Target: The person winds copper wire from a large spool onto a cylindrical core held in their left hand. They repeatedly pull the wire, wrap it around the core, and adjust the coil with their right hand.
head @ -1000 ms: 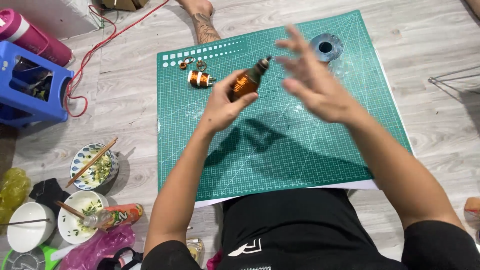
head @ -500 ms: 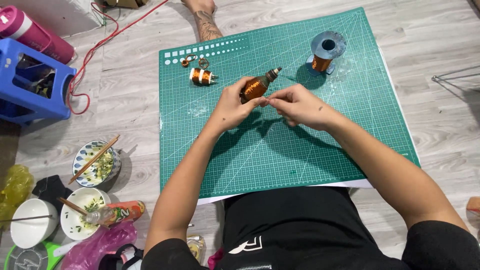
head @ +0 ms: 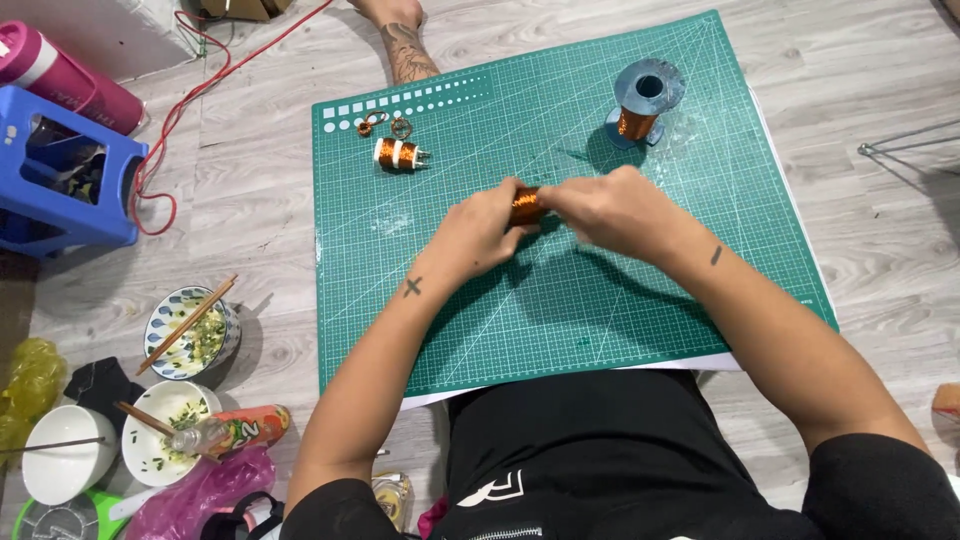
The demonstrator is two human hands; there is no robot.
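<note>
Over the middle of a green cutting mat [head: 560, 320], my left hand [head: 478, 232] and my right hand [head: 610, 210] meet around a small coil of copper wire [head: 525, 206]. Both hands have their fingers closed on it; only a short orange stretch of the coil shows between them. A grey spool with copper wire [head: 640, 103] stands upright on the mat's far right. A finished copper coil with white bands [head: 398, 154] lies at the mat's far left, beside two small wire loops [head: 385, 125].
A blue plastic stool [head: 65, 180] and a pink bottle [head: 60, 72] sit at the left. Bowls with chopsticks [head: 185, 330], a white bowl [head: 62, 465] and plastic bags lie at the near left. A red cable [head: 190, 95] and another person's tattooed foot [head: 405, 45] are at the far edge.
My right hand dropped from raised and spread above the mat to the coil and closed on it. The coil tilted from angled to level between both hands.
</note>
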